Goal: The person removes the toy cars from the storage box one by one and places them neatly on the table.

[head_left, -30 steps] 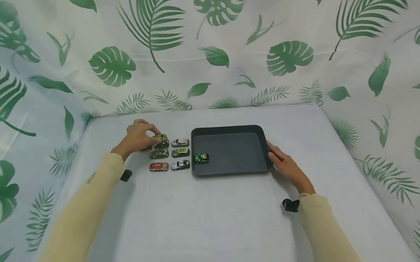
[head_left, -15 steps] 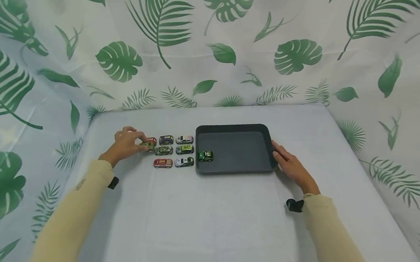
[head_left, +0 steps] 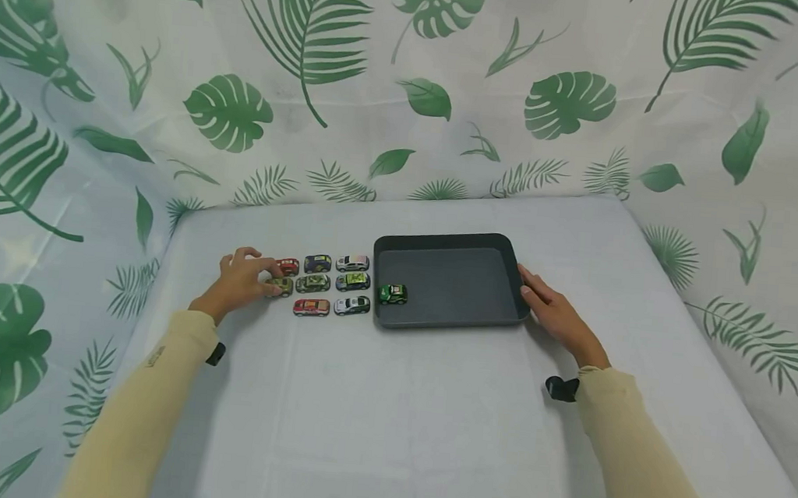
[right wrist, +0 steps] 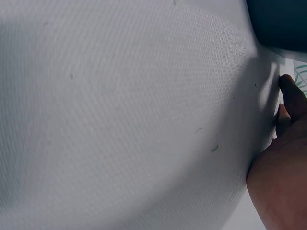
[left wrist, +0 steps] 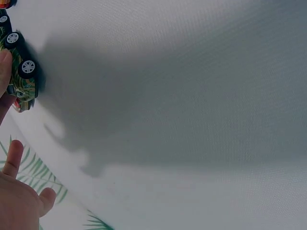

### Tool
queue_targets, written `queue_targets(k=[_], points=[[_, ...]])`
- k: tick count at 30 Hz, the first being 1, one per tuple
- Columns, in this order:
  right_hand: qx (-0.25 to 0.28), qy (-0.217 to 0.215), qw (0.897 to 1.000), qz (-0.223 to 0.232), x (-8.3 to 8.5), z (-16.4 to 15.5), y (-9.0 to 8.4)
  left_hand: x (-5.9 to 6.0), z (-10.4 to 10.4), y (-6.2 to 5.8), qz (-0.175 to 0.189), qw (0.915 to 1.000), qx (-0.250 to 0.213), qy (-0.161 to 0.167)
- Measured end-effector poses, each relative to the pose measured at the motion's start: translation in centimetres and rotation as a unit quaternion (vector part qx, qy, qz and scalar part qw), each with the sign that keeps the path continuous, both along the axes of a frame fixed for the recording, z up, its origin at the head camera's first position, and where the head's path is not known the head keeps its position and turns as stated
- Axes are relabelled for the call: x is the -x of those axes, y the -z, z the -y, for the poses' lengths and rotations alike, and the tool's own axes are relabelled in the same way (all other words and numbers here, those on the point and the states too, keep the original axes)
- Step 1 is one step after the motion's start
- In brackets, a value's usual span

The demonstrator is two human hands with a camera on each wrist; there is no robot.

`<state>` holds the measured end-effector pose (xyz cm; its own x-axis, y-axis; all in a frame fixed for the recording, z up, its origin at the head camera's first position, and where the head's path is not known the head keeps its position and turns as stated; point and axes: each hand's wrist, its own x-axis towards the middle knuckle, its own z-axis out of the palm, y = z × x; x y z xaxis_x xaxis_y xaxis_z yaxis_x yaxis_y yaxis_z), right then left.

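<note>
My left hand (head_left: 240, 282) pinches a camouflage-patterned toy car (head_left: 285, 288) between thumb and finger, at the left end of a group of toy cars. In the left wrist view that toy car (left wrist: 28, 81) sits tilted at the left edge, its wheels showing. Just behind it is a red toy car (head_left: 289, 266), partly covered by my fingers. My right hand (head_left: 554, 317) rests with extended fingers against the right side of a dark grey tray (head_left: 459, 285). Inside the tray, near its left wall, is a green toy car (head_left: 393, 294).
Beside the held car stand a dark toy car (head_left: 317, 263), another camouflage car (head_left: 313, 283) and an orange-red car (head_left: 311, 307). Nearer the tray are a white car (head_left: 352, 262), a yellow-green car (head_left: 353, 281) and a silver car (head_left: 352, 305). A leaf-patterned cloth (head_left: 462, 160) hangs behind the table.
My left hand has carried the camouflage car left, from above the dark car to the left end of the middle row, and lowered it. My right hand stays at the tray.
</note>
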<state>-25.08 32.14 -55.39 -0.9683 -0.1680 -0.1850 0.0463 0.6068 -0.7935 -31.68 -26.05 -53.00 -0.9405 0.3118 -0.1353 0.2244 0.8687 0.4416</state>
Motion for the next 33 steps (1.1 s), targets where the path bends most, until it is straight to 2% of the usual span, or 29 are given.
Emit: queue_targets(k=[12,17,20,26,33], points=[[0.001,0.002,1.0,0.007,-0.1,0.2,-0.1,-0.2,0.0,-0.2,0.007,0.9999,0.011,-0.001],[0.002,-0.001,1.0,0.008,-0.1,0.2,-0.2,-0.2,0.1,-0.4,0.021,0.9997,0.007,-0.011],[0.004,-0.004,1.0,0.004,-0.1,0.0,-0.3,-0.2,-0.1,-0.7,0.024,0.9994,-0.01,-0.022],[0.01,-0.004,1.0,0.002,-0.1,-0.3,-0.2,0.0,-1.1,-1.5,-0.005,0.9984,-0.051,-0.027],[0.021,-0.006,1.0,0.0,-0.2,-0.2,0.0,0.7,-4.1,-2.4,-0.005,0.9956,-0.091,-0.022]])
